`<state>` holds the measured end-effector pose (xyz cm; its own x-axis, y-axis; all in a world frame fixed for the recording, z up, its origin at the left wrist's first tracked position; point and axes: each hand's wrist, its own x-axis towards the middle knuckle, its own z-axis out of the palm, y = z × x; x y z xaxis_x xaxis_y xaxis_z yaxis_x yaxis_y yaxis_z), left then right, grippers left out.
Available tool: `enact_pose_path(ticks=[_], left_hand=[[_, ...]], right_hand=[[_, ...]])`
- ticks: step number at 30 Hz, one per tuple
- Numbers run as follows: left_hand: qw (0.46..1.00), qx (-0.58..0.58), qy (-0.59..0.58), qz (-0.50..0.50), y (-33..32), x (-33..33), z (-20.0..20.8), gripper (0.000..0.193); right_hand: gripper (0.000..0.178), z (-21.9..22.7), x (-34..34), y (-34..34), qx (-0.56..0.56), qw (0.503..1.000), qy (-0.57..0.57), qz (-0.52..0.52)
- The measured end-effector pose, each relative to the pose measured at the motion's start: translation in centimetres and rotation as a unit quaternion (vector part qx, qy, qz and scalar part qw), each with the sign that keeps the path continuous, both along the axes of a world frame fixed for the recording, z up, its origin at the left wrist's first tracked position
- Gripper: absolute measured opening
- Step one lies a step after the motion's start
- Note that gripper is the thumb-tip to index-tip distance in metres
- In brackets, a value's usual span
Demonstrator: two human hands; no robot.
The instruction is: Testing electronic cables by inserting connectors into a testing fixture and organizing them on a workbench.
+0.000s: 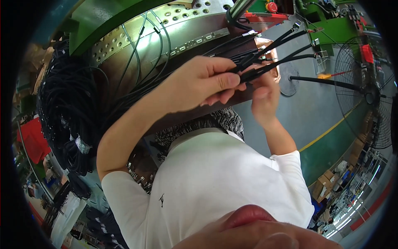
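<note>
My left hand (215, 81) is closed around a bunch of black cables (250, 74), thumb on top. Their ends fan out to the upper right, each tipped with a small metal connector (318, 54). My right hand (265, 97) is just right of the bunch, thumb apart from the fingers. Its fingers reach up behind the cables and are partly hidden, so I cannot tell whether they touch them. More black cables run back to the left along the metal bench (195, 31).
A thick heap of black cables (68, 112) hangs at the left. Green machine parts (103, 25) arch over the bench, with a red button (271, 7) at the top. A black floor fan (367, 95) stands at the right. Cardboard boxes (325, 182) lie at the lower right.
</note>
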<state>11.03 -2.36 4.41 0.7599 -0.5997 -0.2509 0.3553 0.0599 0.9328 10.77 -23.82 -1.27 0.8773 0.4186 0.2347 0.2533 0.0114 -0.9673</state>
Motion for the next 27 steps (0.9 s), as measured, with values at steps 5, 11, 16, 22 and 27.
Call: enact_pose_path(ticks=[5,11,16,22,27], left_hand=[[0.989,0.006,0.052,0.14,-1.4,-6.1,-2.8,0.032],[0.958,-0.071,0.059,0.271,-1.0,-9.8,-5.2,0.027],[0.926,-0.056,0.119,0.353,0.4,-12.2,-5.0,0.03],[0.9,-0.07,0.138,0.407,0.1,-12.8,-5.3,0.029],[0.899,-0.117,0.168,0.387,0.2,-13.6,-5.7,0.02]], right_hand=[[0.064,3.3,2.5,3.0,0.189,0.97,0.156,-0.003],[0.044,2.5,2.0,7.5,-0.057,0.964,0.189,0.176],[0.028,-1.5,10.0,7.9,-0.264,0.892,-0.351,0.109],[0.03,-1.4,7.1,8.3,-0.275,0.889,-0.338,0.139],[0.032,0.1,6.5,9.4,-0.224,0.826,-0.515,0.053]])
